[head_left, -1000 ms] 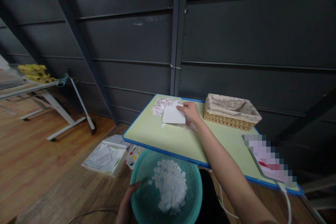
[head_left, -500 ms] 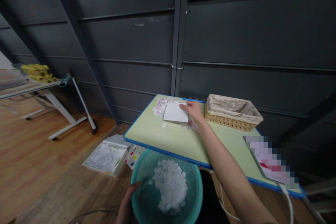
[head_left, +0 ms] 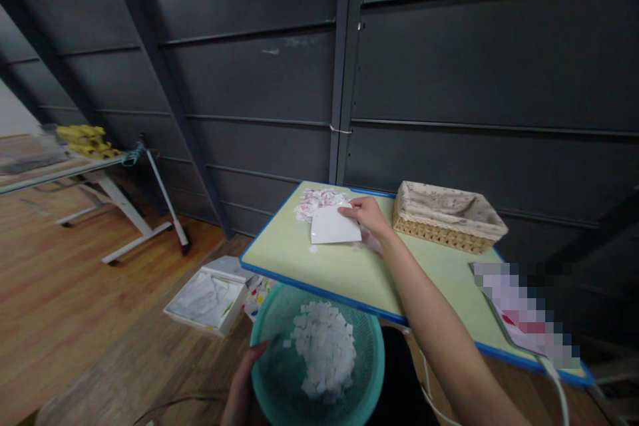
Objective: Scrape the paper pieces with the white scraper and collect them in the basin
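My right hand [head_left: 367, 215] pinches the right edge of a white card [head_left: 334, 225], thumb on top. The card is over the tabletop [head_left: 279, 249], just in front of a pile of small white paper pieces with pink marks [head_left: 319, 201]. Whether it touches the table I cannot tell. My left hand [head_left: 246, 373] grips the left rim of a round green plastic basket [head_left: 372, 373], thumb inside and the other fingers hidden. In the basket lies a heap of small white paper squares [head_left: 327, 353]. The basket sits below the table's front edge.
A lined wicker basket [head_left: 449, 219] stands at the table's back right. A partly pixelated flat device [head_left: 519, 313] with a white cable lies at the right end. An open white box [head_left: 204, 299] is on the floor at left. Beyond stands another table [head_left: 124, 203] with yellow items.
My right hand has drawn the card slightly back from the pile, so more of the pile shows. My left hand stays on the basket rim. The view has shifted a little.
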Action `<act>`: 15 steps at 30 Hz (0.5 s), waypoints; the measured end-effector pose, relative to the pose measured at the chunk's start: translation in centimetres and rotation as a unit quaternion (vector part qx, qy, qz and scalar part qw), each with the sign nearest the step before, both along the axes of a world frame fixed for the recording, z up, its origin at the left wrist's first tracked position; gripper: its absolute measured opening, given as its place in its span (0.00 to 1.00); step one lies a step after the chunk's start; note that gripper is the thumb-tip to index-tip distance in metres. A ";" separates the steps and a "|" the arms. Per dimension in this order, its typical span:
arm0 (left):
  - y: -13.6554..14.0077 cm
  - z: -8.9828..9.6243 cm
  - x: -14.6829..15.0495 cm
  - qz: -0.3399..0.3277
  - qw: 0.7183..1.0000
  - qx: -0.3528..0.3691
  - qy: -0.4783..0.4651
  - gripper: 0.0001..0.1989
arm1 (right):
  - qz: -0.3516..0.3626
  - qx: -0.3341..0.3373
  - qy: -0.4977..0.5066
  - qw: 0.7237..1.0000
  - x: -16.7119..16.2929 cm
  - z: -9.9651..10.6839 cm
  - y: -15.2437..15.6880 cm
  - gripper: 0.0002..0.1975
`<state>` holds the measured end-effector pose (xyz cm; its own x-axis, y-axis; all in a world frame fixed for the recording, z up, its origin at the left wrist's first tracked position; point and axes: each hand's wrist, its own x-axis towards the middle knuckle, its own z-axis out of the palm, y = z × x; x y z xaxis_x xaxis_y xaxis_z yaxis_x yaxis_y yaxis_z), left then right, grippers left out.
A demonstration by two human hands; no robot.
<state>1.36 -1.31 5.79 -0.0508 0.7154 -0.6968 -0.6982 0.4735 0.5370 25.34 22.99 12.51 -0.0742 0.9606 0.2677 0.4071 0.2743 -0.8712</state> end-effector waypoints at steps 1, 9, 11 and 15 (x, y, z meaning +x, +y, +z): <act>0.0 0.1 0.1 0.002 1.000 -0.001 0.001 0.29 | -0.002 -0.002 0.009 1.000 0.1 -0.1 0.0 0.16; 0.0 -1.8 -0.4 -0.007 0.999 0.011 -0.035 0.30 | 0.023 -0.026 -0.010 0.999 -0.1 -0.4 0.0 0.17; 0.1 -2.5 -0.8 -0.021 0.998 0.029 -0.053 0.28 | 0.043 -0.050 -0.004 0.998 -0.1 -0.3 -0.2 0.16; 0.1 -2.9 -1.0 -0.012 0.999 0.040 -0.034 0.19 | 0.124 -0.101 0.012 0.987 -0.4 0.2 -1.1 0.16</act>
<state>0.39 -1.19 2.87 0.0124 0.7688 -0.6393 -0.7234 0.4483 0.5251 24.94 21.93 12.73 -0.3094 0.9477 0.0776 0.3284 0.1831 -0.9266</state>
